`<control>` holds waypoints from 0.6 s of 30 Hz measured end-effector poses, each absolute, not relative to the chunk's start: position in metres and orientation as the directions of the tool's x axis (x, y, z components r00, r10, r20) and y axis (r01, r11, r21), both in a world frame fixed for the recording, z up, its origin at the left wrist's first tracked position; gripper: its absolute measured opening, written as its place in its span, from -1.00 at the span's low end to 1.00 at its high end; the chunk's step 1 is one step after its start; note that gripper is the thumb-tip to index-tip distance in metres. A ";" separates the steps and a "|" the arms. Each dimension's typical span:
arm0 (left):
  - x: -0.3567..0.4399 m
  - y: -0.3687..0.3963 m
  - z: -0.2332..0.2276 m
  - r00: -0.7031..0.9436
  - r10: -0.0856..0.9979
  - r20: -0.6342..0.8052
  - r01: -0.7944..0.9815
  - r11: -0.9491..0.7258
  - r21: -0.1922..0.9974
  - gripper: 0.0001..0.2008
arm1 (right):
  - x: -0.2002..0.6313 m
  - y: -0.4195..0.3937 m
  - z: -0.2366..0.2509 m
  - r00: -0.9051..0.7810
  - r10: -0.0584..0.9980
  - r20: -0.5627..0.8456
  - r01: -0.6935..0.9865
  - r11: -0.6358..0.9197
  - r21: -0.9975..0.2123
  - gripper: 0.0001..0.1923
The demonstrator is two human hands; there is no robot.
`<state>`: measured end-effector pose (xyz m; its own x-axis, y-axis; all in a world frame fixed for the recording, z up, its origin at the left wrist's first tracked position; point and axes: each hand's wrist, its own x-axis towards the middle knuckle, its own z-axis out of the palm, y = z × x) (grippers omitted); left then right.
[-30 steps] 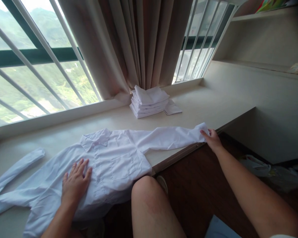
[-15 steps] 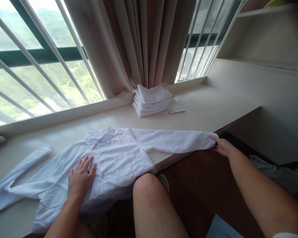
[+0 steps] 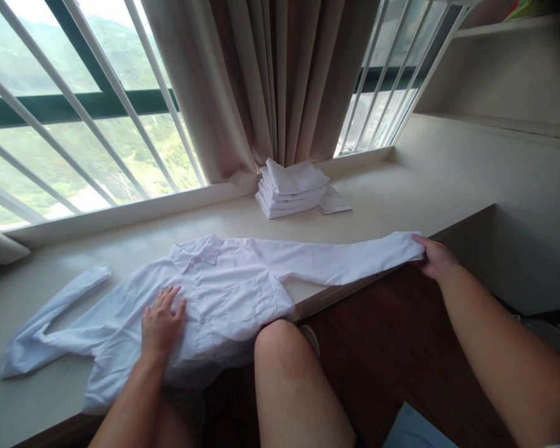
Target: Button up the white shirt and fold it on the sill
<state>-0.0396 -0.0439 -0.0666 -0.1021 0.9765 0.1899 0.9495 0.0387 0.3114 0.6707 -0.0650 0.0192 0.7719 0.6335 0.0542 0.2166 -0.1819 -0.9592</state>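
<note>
left hand (image 3: pixel 161 320) spread flat, pinning thin white cotton shirt (image 3: pixel 224 292); right hand (image 3: pixel 434 258) pinches its cuff. soft, light, likely creases; best gripped at seams.

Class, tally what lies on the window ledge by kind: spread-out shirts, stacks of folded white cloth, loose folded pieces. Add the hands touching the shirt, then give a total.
Spread-out white shirt: 1
Stack of folded white cloth: 1
Loose folded piece: 1
Hands touching the shirt: 2, left hand and right hand
Total: 5
</note>
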 end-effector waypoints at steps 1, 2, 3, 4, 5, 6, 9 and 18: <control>-0.039 -0.045 -0.065 -0.108 0.970 0.217 0.942 0.030 0.334 -0.49 | 0.668 -0.061 0.030 0.745 0.667 -0.019 0.142 -0.186 -0.972 -0.76; -0.038 -0.046 -0.063 -0.111 0.964 0.242 0.935 0.019 0.353 -0.50 | 0.665 -0.057 0.042 0.710 0.699 -0.086 0.069 -0.190 -0.979 -0.77; -0.037 -0.047 -0.061 -0.111 0.958 0.265 0.929 0.005 0.370 -0.52 | 0.660 -0.053 0.055 0.674 0.727 -0.129 0.011 -0.185 -0.983 -0.79; -0.035 -0.048 -0.059 -0.109 0.952 0.285 0.923 -0.010 0.384 -0.54 | 0.654 -0.049 0.068 0.643 0.752 -0.145 -0.024 -0.169 -0.985 -0.81; -0.034 -0.050 -0.057 -0.107 0.947 0.302 0.916 -0.024 0.400 -0.56 | 0.647 -0.044 0.081 0.614 0.776 -0.146 -0.047 -0.149 -0.988 -0.83; -0.032 -0.051 -0.056 -0.106 0.942 0.318 0.909 -0.038 0.415 -0.58 | 0.638 -0.039 0.096 0.588 0.797 -0.138 -0.059 -0.128 -0.990 -0.86; -0.028 -0.054 -0.054 -0.107 0.927 0.360 0.884 -0.077 0.460 -0.61 | 0.602 -0.021 0.141 0.514 0.856 -0.062 -0.044 -0.045 -0.998 -0.90; -0.038 -0.059 -0.045 -0.238 0.908 0.346 0.687 -0.095 0.721 -0.63 | 0.414 0.027 0.232 0.093 0.973 0.210 0.081 0.202 -0.976 -0.93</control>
